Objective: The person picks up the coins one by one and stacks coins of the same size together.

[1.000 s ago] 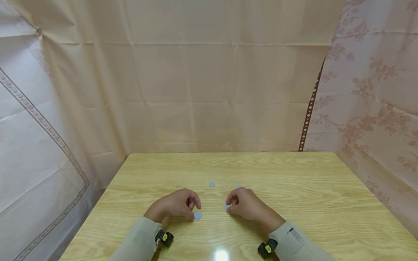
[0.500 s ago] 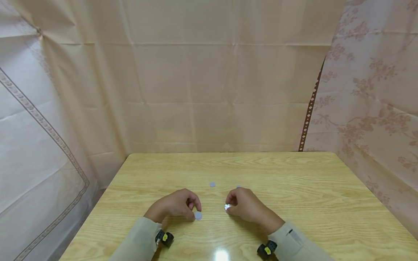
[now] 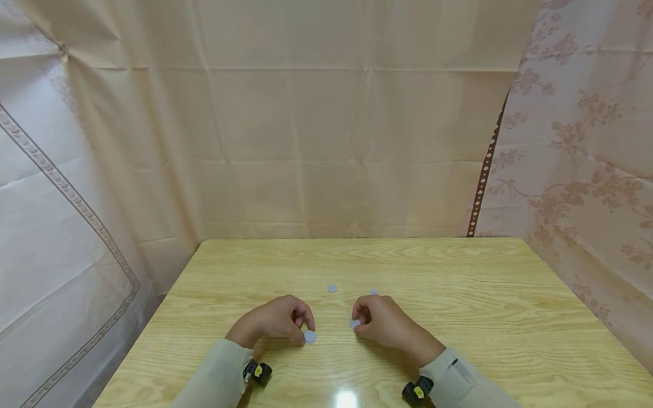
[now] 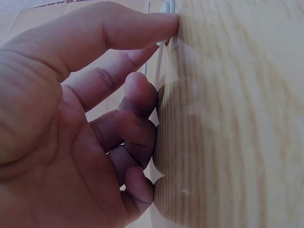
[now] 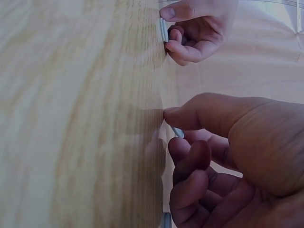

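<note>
Small silver-grey round pieces that look like coins lie on the wooden table. My left hand holds a low stack of coins at its edge between thumb and index finger. The right wrist view shows these stacked coins standing just off that thumb's tip. With thumb and index finger my right hand pinches a single coin by the edge; it is slightly tilted in the right wrist view. The other fingers of both hands are curled near the tabletop.
Farther back lies one coin. Another coin is partly hidden behind the right hand. The wooden table ends at a beige curtain, with patterned cloth at both sides.
The coin in my right hand glinted half a second ago and looks matte now, so its tilt has changed slightly. Both hands stay almost in place.
</note>
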The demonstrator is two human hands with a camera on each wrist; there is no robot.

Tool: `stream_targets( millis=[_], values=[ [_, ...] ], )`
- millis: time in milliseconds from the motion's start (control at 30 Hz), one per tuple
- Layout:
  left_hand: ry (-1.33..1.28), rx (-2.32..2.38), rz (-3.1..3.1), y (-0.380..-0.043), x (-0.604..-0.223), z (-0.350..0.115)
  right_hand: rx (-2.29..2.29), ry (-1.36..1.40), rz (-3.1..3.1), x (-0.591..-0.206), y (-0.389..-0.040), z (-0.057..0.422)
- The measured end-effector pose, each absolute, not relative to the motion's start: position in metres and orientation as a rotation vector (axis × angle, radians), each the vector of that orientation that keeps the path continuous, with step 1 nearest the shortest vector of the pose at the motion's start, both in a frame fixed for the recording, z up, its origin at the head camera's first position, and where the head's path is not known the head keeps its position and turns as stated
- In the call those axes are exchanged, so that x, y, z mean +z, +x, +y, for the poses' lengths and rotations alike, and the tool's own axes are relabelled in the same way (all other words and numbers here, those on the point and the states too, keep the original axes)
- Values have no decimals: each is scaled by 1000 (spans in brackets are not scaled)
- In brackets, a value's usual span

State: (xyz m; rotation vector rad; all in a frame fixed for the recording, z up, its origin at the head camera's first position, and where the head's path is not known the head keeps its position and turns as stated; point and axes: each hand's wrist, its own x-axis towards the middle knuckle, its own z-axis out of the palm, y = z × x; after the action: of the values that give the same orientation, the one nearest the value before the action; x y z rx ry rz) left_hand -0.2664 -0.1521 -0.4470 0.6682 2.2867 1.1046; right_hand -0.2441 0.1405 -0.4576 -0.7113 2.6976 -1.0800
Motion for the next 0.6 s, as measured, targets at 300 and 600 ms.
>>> stream_targets(
  millis=[300, 600],
  values=[
    [668, 1104, 2293, -267, -447, -152, -1133, -727, 2657, -459, -245, 141],
    [671, 1097, 2298, -266, -446, -151, -1184, -718, 2585, -456, -245, 142]
  ],
)
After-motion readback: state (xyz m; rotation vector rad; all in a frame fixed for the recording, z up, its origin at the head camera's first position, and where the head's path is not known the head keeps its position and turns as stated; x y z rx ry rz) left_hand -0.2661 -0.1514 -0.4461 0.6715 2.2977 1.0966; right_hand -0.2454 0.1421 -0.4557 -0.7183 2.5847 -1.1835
